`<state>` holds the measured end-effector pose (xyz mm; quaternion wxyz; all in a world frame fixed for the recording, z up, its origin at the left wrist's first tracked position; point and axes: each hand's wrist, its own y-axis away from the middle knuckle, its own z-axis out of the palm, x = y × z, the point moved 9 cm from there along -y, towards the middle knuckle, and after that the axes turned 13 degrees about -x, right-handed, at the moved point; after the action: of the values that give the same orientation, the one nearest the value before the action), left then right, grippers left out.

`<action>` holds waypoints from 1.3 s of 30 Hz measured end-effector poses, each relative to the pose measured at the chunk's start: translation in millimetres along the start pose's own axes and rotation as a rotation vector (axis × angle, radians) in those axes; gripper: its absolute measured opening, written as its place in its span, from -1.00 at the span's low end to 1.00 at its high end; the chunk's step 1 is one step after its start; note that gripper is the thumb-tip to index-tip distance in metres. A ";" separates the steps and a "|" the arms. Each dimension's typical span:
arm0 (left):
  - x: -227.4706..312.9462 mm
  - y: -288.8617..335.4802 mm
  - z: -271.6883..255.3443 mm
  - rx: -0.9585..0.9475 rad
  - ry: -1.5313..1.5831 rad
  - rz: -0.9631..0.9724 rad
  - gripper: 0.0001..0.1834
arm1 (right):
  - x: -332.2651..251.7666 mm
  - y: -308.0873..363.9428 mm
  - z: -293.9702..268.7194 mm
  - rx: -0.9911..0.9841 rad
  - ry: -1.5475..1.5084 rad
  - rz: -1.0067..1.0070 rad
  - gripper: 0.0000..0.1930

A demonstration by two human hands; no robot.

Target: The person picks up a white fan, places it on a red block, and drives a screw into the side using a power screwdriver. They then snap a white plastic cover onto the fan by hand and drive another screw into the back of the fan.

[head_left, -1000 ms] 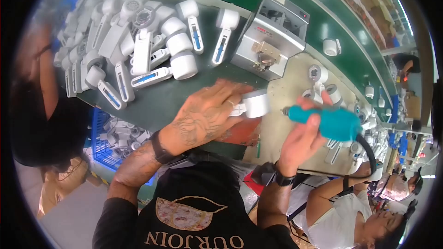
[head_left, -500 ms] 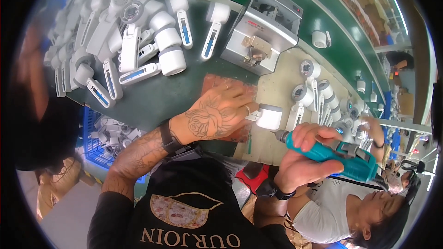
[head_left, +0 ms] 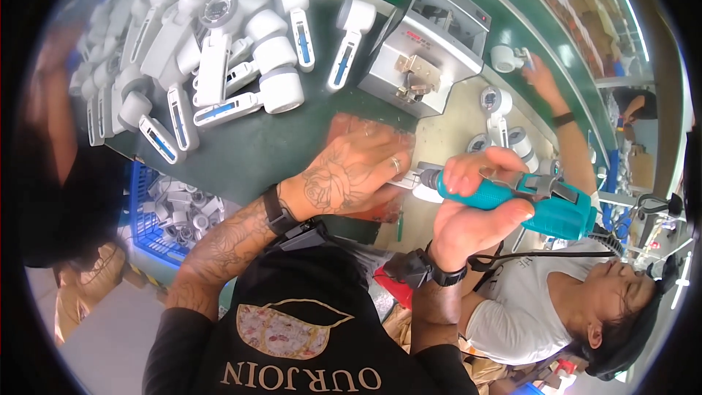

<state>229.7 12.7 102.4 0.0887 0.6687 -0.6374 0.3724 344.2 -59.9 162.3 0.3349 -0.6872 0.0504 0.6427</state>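
Observation:
My left hand (head_left: 357, 173), a ring on one finger, is closed on a white handheld fan (head_left: 404, 181) lying over a reddish-brown mat (head_left: 342, 126). Its fingers hide most of the fan's handle. In my right hand (head_left: 474, 221) is a teal electric screwdriver (head_left: 559, 213), held sideways with its bit end pointing left. The bit meets, or nearly meets, the fan's handle beside my left fingertips; contact cannot be made out. The fan's round head is largely covered by the screwdriver and my right hand.
Many white fans (head_left: 281, 90) are heaped at the left of the green bench. Behind the mat stands a grey metal machine (head_left: 431, 44). More fans (head_left: 497, 101) stand at the right, where a co-worker's hand (head_left: 542, 80) reaches to another fan (head_left: 504, 58). A blue basket (head_left: 139, 212) of parts sits below.
My right hand has brought the screwdriver up and left to the fan. My left hand keeps its hold. The co-worker's arm has stretched out to a fan at the far right.

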 end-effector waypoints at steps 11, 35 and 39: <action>-10.4 1.6 3.7 0.054 0.110 0.001 -0.57 | 12.5 -0.3 0.4 -0.011 -0.055 0.041 -0.16; -5.7 -1.3 -6.2 0.020 0.093 -0.002 -0.63 | 14.5 4.2 10.1 -0.114 -0.040 -0.014 -0.12; -9.1 -1.9 -0.2 -0.030 0.137 -0.019 -0.67 | 15.4 4.6 10.7 -0.164 -0.053 -0.014 -0.12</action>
<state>232.2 20.4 97.6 0.1460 0.6463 -0.6289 0.4069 335.4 -52.3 146.9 0.2834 -0.6952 -0.0163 0.6604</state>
